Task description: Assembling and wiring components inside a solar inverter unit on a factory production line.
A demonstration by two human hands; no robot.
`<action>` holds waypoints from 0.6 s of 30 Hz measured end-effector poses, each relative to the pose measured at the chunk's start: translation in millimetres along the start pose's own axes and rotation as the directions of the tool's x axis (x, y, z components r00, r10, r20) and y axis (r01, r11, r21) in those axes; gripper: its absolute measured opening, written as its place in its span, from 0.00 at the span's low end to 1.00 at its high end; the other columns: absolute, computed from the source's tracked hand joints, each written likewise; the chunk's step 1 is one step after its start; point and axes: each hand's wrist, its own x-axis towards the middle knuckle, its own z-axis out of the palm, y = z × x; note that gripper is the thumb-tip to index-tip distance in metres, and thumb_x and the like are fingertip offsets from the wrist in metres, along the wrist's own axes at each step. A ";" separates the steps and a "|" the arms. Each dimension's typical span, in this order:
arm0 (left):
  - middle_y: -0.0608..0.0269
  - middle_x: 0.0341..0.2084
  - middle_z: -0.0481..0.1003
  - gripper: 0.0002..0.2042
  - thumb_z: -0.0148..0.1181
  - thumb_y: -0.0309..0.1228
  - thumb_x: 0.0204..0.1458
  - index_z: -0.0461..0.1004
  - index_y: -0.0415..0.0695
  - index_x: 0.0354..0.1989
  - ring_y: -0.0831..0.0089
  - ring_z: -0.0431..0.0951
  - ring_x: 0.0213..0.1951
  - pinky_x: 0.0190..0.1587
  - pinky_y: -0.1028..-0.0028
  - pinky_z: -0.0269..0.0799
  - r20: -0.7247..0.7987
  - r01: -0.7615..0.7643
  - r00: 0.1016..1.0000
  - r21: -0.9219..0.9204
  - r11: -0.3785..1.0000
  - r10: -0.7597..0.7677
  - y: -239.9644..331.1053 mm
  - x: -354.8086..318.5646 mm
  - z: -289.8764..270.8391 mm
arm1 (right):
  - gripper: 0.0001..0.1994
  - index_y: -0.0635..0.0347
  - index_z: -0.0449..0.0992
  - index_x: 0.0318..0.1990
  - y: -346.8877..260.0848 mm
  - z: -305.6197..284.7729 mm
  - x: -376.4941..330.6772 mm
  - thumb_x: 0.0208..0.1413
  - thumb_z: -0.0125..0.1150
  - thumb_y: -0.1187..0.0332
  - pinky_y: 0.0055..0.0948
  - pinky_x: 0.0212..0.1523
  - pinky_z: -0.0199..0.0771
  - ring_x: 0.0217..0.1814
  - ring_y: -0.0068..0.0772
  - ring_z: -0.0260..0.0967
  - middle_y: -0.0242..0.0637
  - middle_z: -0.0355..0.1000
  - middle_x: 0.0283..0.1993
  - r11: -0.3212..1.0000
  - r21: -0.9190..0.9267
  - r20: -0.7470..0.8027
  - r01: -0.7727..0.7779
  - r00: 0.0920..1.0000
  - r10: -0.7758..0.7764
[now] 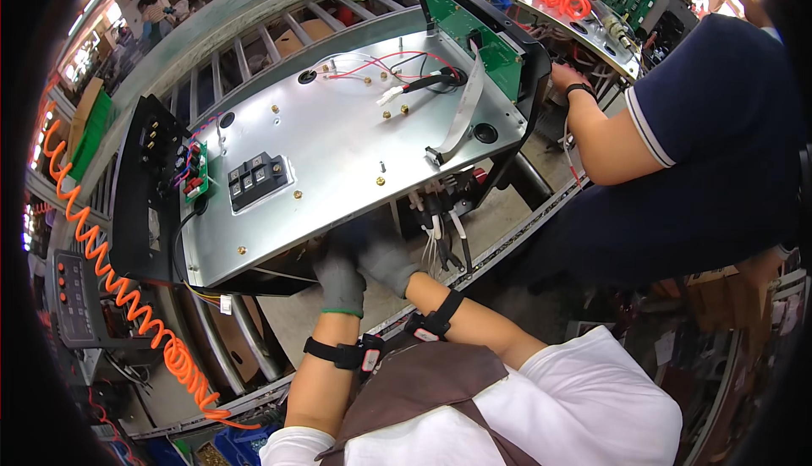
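Both my hands wear grey gloves and reach under the near edge of a metal chassis. My left hand is nearest the underside, its fingers hidden by the plate and smeared by motion. Beside it, my right hand is blurred too, its fingertips lost in the shadow below. Whether either one holds something does not show. To the right of my hands, a bundle of wires with pale sleeves hangs under the chassis. On the plate sit a black terminal module, brass standoffs and a flat grey ribbon cable.
The chassis rests on a roller conveyor. A green circuit board stands at its right end, a black panel at its left. An orange coiled hose hangs at left. A co-worker's arm is close on the right.
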 end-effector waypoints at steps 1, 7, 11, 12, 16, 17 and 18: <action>0.58 0.45 0.72 0.22 0.54 0.38 0.53 0.66 0.37 0.53 0.71 0.71 0.42 0.44 0.74 0.67 0.082 -0.120 0.991 0.141 0.983 0.109 -3.2 3.0 -6.1 | 0.13 0.62 0.70 0.44 -3.2 -6.5 1.8 0.51 0.51 0.68 0.40 0.47 0.67 0.47 0.48 0.66 0.49 0.68 0.46 0.998 0.058 0.027 -0.029 0.999 0.027; 0.56 0.43 0.74 0.20 0.57 0.36 0.51 0.70 0.35 0.49 0.70 0.73 0.41 0.45 0.74 0.67 -0.014 -0.166 0.985 0.168 0.972 0.171 -3.5 4.8 0.6 | 0.17 0.60 0.69 0.48 -15.2 -24.7 -1.1 0.49 0.52 0.69 0.40 0.49 0.67 0.47 0.50 0.67 0.49 0.69 0.47 0.992 0.124 -0.042 -0.023 0.999 0.028; 0.55 0.41 0.75 0.17 0.58 0.30 0.50 0.72 0.32 0.45 0.72 0.75 0.40 0.45 0.75 0.68 0.107 -0.344 0.938 0.405 0.847 0.329 14.4 -15.5 6.5 | 0.21 0.61 0.67 0.52 -15.5 -23.1 -5.2 0.47 0.52 0.72 0.37 0.55 0.64 0.54 0.50 0.63 0.50 0.66 0.52 0.985 0.120 -0.026 -0.124 0.991 0.128; 0.55 0.41 0.75 0.17 0.58 0.30 0.50 0.72 0.32 0.45 0.72 0.75 0.40 0.45 0.75 0.68 0.108 -0.342 0.939 0.401 0.850 0.327 11.7 -14.3 7.5 | 0.21 0.61 0.67 0.52 -14.1 -24.9 -5.7 0.47 0.52 0.72 0.37 0.55 0.64 0.54 0.50 0.63 0.50 0.66 0.52 0.985 0.115 -0.026 -0.124 0.991 0.128; 0.55 0.37 0.77 0.14 0.56 0.30 0.52 0.73 0.32 0.43 0.71 0.76 0.39 0.44 0.75 0.68 0.158 -0.402 0.914 0.220 0.889 0.374 1.9 -8.1 2.6 | 0.19 0.60 0.69 0.50 -22.3 -36.9 -2.9 0.48 0.52 0.72 0.38 0.53 0.66 0.51 0.50 0.65 0.48 0.68 0.50 0.991 0.106 0.020 -0.079 0.997 0.077; 0.55 0.36 0.77 0.14 0.55 0.30 0.53 0.73 0.32 0.42 0.70 0.76 0.38 0.42 0.75 0.69 0.174 -0.453 0.886 0.129 0.882 0.429 0.2 -7.2 3.5 | 0.17 0.60 0.70 0.49 -23.6 -43.5 -3.3 0.49 0.52 0.72 0.37 0.51 0.67 0.50 0.50 0.66 0.47 0.69 0.49 0.996 0.084 0.028 -0.018 0.999 0.016; 0.55 0.36 0.77 0.14 0.55 0.30 0.53 0.73 0.32 0.42 0.70 0.76 0.38 0.42 0.75 0.69 0.164 -0.451 0.888 0.128 0.883 0.430 -1.1 -6.8 4.3 | 0.17 0.60 0.70 0.49 -24.8 -53.6 -9.5 0.49 0.52 0.72 0.37 0.51 0.67 0.50 0.50 0.66 0.47 0.69 0.49 0.996 0.084 0.036 -0.013 0.999 0.010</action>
